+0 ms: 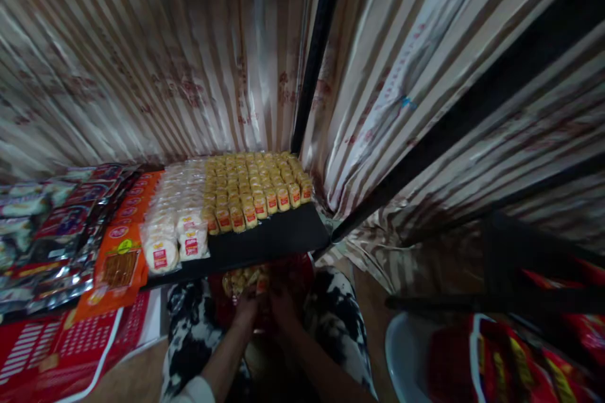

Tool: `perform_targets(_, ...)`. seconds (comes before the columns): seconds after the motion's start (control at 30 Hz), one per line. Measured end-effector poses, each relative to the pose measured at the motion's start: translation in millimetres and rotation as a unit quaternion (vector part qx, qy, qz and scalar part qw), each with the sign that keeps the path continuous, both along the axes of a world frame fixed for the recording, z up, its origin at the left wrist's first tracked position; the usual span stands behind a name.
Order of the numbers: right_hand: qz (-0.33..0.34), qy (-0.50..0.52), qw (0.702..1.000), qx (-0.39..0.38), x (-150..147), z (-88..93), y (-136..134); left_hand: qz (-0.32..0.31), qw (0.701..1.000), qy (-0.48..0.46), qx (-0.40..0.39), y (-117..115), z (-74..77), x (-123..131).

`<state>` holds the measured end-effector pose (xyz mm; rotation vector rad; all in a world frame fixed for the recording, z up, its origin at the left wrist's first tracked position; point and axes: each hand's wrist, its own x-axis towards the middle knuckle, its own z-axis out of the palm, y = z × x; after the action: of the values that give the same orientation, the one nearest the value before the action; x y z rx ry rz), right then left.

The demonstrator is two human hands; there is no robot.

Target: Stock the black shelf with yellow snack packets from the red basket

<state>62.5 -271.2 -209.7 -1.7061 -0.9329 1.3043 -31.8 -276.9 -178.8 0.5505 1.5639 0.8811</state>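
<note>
My left hand (246, 310) and my right hand (282, 303) meet low in front of me, in shadow under the edge of a black table (269, 236). Both reach into a red bag (293, 274) holding small yellow snack packets (239, 280). Their fingers look curled around packets, though the dim light hides what exactly each one grips. On the table, rows of the same yellow packets (255, 179) stand upright, with white packets (174, 220) to their left.
Orange packets (120, 264) and dark foil packets (57, 227) lie further left, above a red printed sheet (57, 346). Striped curtains hang behind, with a black pole (316, 50). A white bin (406, 352) and red bags (501, 359) sit at right. My patterned trousers (338, 321) show below.
</note>
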Motion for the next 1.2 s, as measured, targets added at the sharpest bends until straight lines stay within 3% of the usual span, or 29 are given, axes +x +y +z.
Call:
perform_targets(0.13, 0.041, 0.09, 0.995, 0.033, 1.9, 16.1, -9.3, 0.021, 0.997, -0.07, 0.005, -21.9, 17.8, -10.6)
perform_targets(0.23, 0.082, 0.141, 0.987, 0.01, 1.8, 32.0, -11.0, 0.046, 0.994, -0.098, 0.026, -32.3, 31.3, -15.9)
perform_targets(0.47, 0.089, 0.155, 0.984, 0.01, 5.7, 56.2, -10.6, 0.029, 0.996, -0.06, 0.053, -34.9, 60.2, -21.7)
perform_targets(0.77, 0.046, 0.182, 0.982, 0.024, 7.7, 82.5, -8.7, 0.017, 0.996, -0.066, 0.064, -29.9, 80.5, -15.8)
perform_targets(0.93, 0.054, 0.156, 0.986, 0.025, 4.0, 82.8, -7.3, 0.039, 0.993, -0.02, 0.113, -23.3, 83.6, -11.8)
perform_targets(1.1, 0.011, 0.078, 0.995, 0.061, 13.4, 81.1, -2.4, -0.048, 0.98, 0.103, 0.162, -13.8, 89.9, -22.1)
perform_targets(1.2, 0.063, -0.026, 0.986, 0.155, 29.4, 91.4, -1.4, -0.125, 0.962, 0.155, 0.187, -8.3, 94.3, -30.6)
